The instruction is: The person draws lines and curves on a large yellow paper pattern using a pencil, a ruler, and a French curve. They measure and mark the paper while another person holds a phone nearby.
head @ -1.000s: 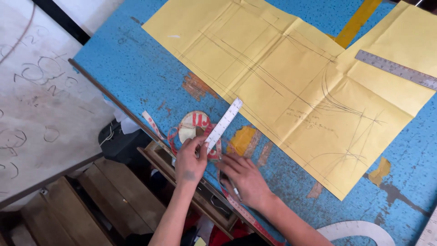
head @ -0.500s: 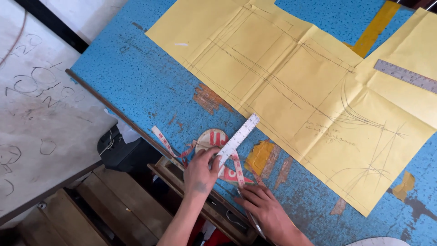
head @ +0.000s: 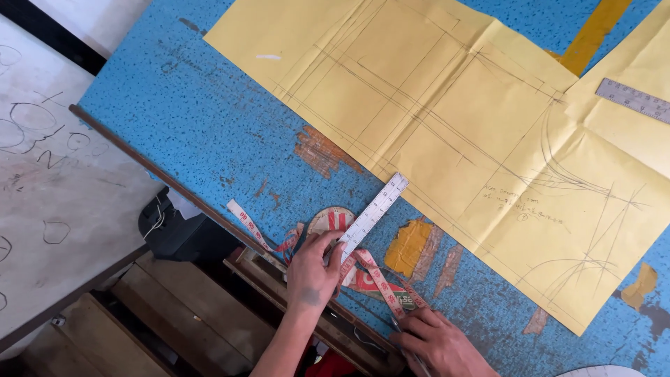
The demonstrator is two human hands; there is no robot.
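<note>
The blue worktable [head: 209, 139], its surface worn to brown patches, fills most of the frame, and a big sheet of yellow pattern paper [head: 447, 132] with pencilled lines and curves covers its upper middle and right. A grey steel ruler [head: 631, 99] lies on the paper at the right edge. Below centre, a short clear ruler [head: 373, 213] points diagonally up toward the paper's lower edge, lying over a pink measuring tape [head: 370, 276] bunched at the table's near rim. The left hand [head: 314, 269] has its fingers closed on the ruler's lower end, so the step in hand looks like picking up or positioning the ruler. The right hand [head: 436, 338], at the bottom edge, rests fingers curled on the table with what seems a pencil under it; whether it actually grips it I cannot tell. Carrying the ruler to the drawn lines would call for a clean lift clear of the tape.
</note>
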